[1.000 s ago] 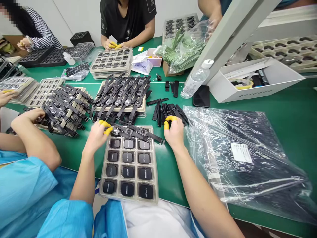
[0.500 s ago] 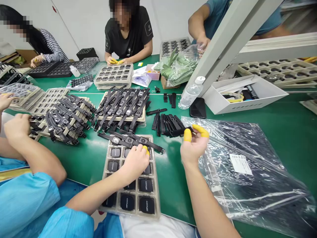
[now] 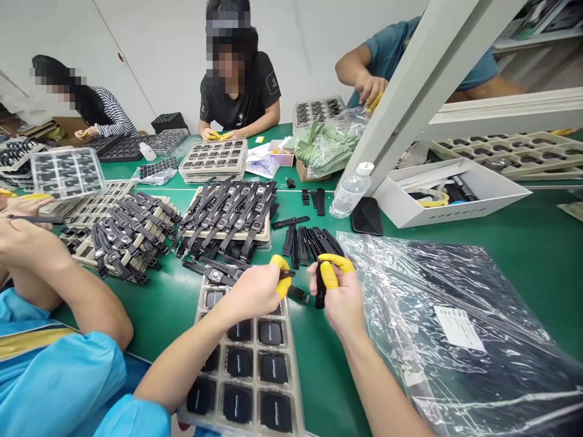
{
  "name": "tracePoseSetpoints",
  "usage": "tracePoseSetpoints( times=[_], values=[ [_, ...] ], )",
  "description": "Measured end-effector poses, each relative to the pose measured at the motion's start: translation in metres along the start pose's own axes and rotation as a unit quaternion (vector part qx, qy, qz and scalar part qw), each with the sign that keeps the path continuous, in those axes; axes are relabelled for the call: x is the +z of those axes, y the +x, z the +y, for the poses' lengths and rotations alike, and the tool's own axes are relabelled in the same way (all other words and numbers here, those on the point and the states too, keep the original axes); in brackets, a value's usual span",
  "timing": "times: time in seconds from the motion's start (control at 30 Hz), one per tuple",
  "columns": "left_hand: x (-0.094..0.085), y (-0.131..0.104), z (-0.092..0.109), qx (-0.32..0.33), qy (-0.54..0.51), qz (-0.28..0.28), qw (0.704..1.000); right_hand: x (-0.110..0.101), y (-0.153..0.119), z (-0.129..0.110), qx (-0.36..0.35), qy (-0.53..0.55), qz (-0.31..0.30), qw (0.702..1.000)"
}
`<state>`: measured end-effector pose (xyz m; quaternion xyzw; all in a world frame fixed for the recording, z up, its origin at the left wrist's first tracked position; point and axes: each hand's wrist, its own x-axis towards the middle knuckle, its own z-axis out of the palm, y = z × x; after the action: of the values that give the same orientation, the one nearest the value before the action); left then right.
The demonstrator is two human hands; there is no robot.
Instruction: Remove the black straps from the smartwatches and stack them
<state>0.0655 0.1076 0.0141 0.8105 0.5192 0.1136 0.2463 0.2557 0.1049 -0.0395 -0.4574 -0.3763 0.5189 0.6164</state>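
Note:
My left hand [image 3: 262, 286], with yellow finger cots, pinches a small dark watch case [image 3: 286, 274] seen nearly edge-on; the fingers hide most of it. Close by on the right, my right hand [image 3: 340, 294] is closed around a black watch strap [image 3: 320, 286] that hangs down. A small gap separates the two hands. Below my left arm lies a clear tray [image 3: 298, 394] with square black watch cases [image 3: 275, 368] in its pockets. Several assembled watches [image 3: 214, 273] lie across its far end, partly behind my left hand. Loose black straps [image 3: 312, 243] are heaped beyond my hands.
Watches pile up on trays [image 3: 228, 212] at centre and left [image 3: 130, 233]. A plastic bag [image 3: 455, 279] covers the right side. Behind it stand a bottle [image 3: 350, 191], a phone [image 3: 367, 216] and a white box [image 3: 450, 209]. Co-workers sit opposite; a neighbour's arm [image 3: 86, 285] is at left.
My left hand has risen from the tray with a watch case. My right hand has come left and nearer with a strap. At left, a neighbour's tray has been lifted.

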Motion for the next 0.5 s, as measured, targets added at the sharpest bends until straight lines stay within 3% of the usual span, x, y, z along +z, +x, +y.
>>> tracePoseSetpoints(
  times=[0.13,0.23,0.5],
  values=[
    [0.031,0.015,-0.022,-0.042,-0.183,0.039,0.981,0.007,-0.004,0.001,0.073,0.000,-0.036,0.997],
    [0.047,0.018,-0.036,-0.030,-0.252,0.072,0.964,0.009,-0.006,0.003,0.111,-0.010,-0.082,0.990],
    [0.046,0.017,-0.043,0.096,-0.204,0.127,0.966,0.010,-0.012,0.017,0.170,-0.017,-0.145,0.975]
  ],
)
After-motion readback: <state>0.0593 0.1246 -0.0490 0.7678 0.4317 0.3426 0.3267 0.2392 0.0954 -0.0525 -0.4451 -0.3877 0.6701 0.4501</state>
